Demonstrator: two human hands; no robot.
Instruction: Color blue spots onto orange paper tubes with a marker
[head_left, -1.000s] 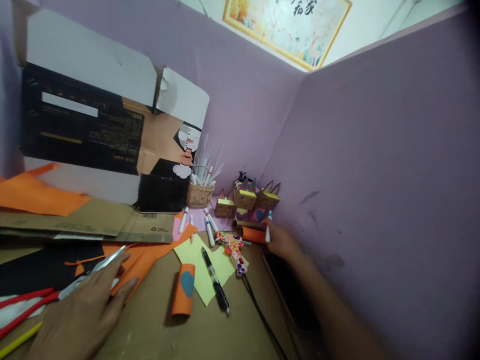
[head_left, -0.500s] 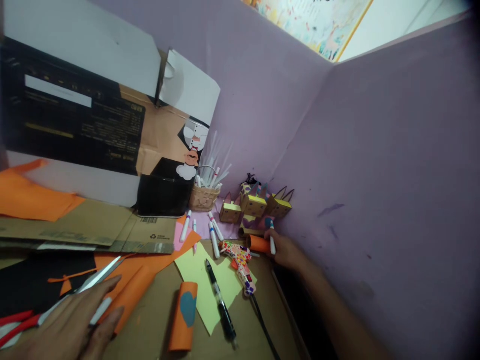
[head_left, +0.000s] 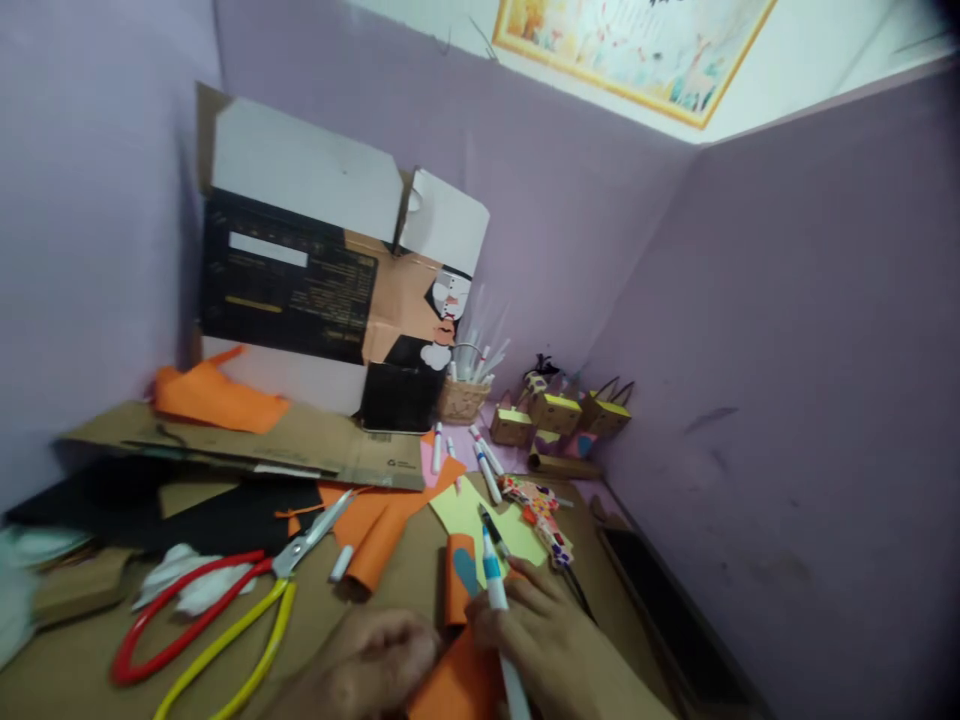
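Observation:
My right hand [head_left: 551, 635] is closed round a white marker [head_left: 496, 590] with a blue band, its pointed end up. Below it, between my hands, is a piece of orange paper that looks like a tube [head_left: 459, 685]. My left hand [head_left: 367, 655], somewhat blurred, has its fingers curled at the tube's left edge; its exact grip is partly hidden. Just beyond, an orange paper tube with a blue heart [head_left: 460, 575] lies on pale green paper [head_left: 450, 508]. A black pen [head_left: 491, 527] and a patterned glue gun [head_left: 541, 515] lie farther back.
Red-and-yellow-handled scissors [head_left: 281, 565] lie at left, near another orange roll [head_left: 379, 548] and a small white piece [head_left: 341, 563]. Flattened cardboard [head_left: 330, 450] and a propped-up box [head_left: 300, 290] stand behind. Several markers, a pen basket [head_left: 463, 400] and small cardboard figures [head_left: 555, 412] are at the back.
My right hand has come from the back right toward me with the marker and orange tube. My left hand has moved right, away from the scissors, to the tube. The view has shifted.

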